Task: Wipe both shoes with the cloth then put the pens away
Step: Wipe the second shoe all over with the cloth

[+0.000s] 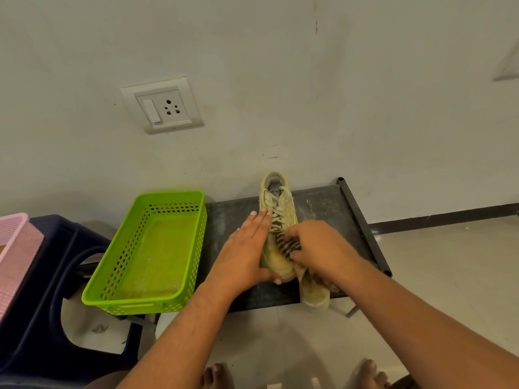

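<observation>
A pale yellow lace-up shoe (276, 209) lies on a dark low rack (317, 203), its heel toward the wall. My left hand (247, 248) lies flat along the shoe's left side with straight fingers, the thumb under the toe. My right hand (320, 248) grips a bunched striped cloth (289, 244) and presses it on the shoe's front. A second pale shoe (314, 296) sits at the rack's front edge, partly hidden under my right hand. No pens are visible.
A green perforated basket (151, 248) stands left of the rack, holding nothing I can see. Further left are a dark blue stool (42, 304) and a pink basket (14, 242). A wall socket (163, 105) is above. My bare feet (292, 374) stand on the tiled floor.
</observation>
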